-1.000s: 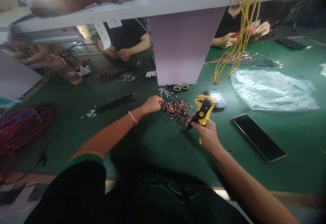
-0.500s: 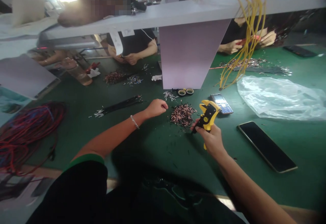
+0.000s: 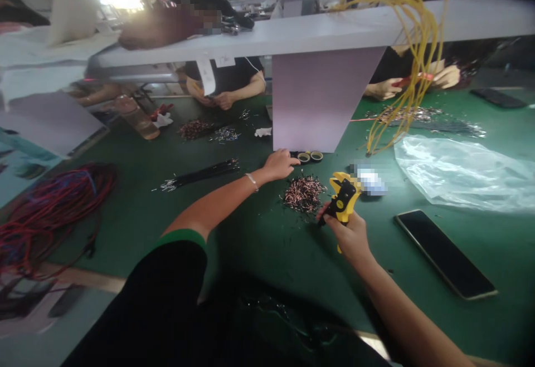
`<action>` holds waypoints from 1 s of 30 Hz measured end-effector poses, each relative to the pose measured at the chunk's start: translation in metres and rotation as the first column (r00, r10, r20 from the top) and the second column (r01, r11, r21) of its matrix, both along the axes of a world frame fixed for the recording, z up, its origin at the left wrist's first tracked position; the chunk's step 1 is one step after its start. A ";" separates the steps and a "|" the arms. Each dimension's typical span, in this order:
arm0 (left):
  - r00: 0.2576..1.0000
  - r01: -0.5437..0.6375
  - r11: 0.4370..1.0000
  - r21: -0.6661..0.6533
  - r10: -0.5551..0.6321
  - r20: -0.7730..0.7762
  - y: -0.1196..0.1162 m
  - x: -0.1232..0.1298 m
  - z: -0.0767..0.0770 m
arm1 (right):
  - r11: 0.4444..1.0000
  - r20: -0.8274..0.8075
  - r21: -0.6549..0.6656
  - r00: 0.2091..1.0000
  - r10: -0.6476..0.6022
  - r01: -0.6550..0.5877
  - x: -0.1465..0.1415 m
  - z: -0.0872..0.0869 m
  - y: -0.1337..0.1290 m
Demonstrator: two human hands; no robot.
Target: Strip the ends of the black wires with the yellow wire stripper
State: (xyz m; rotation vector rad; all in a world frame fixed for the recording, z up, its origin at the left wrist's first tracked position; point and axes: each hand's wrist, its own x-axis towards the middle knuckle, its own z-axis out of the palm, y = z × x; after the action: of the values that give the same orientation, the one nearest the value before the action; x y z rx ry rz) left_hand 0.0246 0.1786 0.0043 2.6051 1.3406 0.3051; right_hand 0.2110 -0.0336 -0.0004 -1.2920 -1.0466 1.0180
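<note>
My right hand [image 3: 351,233] is wrapped round a yellow and black wire stripper [image 3: 346,197], its jaws pointing up and away from me. To its left lies a heap of short copper-ended black wire pieces [image 3: 304,193]. My left hand [image 3: 281,165] reaches over the table just beyond that heap, one finger stretched out beside two small tape rolls [image 3: 310,157]. It covers the spot where small silvery pieces lay, and its other fingers are partly hidden. Left of it rests a bundle of black wires [image 3: 204,173] with silvery ends.
A dark phone [image 3: 445,253] lies right, near a clear plastic bag [image 3: 455,175]. Yellow wires [image 3: 418,72] hang from a white shelf [image 3: 309,35] held by a panel [image 3: 317,97]. Red cable coils [image 3: 58,216] lie left. Co-workers' hands [image 3: 223,99] work opposite.
My left hand has moved forward and right, from beside the copper heap to over the small silvery pieces, and a finger has straightened. My right hand keeps the wire stripper in nearly the same place.
</note>
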 end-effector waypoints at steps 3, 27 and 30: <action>0.999 0.015 1.000 0.025 -0.014 -0.037 0.011 0.007 -0.008 | 1.000 0.034 -0.010 0.999 -0.002 0.002 0.002 -0.004 0.000; 0.937 -0.345 0.929 -0.134 0.334 -0.098 0.003 -0.211 0.045 | 0.999 0.177 -0.033 0.983 0.042 -0.036 0.003 -0.007 -0.004; 0.928 -0.356 0.930 -0.087 0.342 -0.144 -0.018 -0.226 0.037 | 0.999 0.184 -0.007 0.982 0.047 -0.046 0.003 -0.009 -0.003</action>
State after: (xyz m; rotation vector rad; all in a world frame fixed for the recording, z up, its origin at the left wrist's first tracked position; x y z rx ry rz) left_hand -0.2015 0.1602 0.0418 2.3177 1.8135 0.1110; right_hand 0.2138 -0.0369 -0.0090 -1.3893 -1.2214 0.9477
